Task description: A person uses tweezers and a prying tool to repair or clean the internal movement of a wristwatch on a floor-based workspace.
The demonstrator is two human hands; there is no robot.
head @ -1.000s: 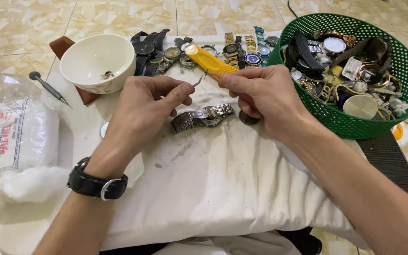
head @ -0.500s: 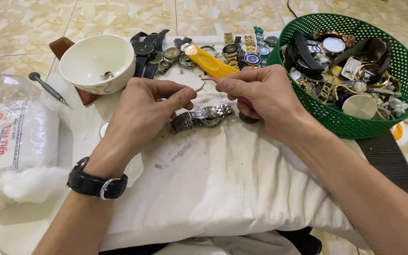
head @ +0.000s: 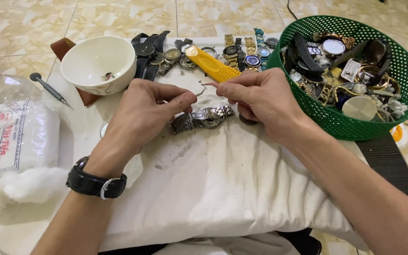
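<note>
Wire piece (head: 203,87), thin and bent, pinched between the fingertips of the left hand (head: 142,113) and right hand (head: 260,97), above a white cloth (head: 213,179). Silver metal watch (head: 203,118) lies on the cloth just beneath both hands. Behind them: a yellow tool (head: 212,63), its near end hidden by the right hand, and a row of watches (head: 242,49). White bowl (head: 98,63) holds 1 small item, too small to identify. Green basket (head: 402,66) holds assorted watches and parts. Cotton bag (head: 10,137) is cut off at left.
</note>
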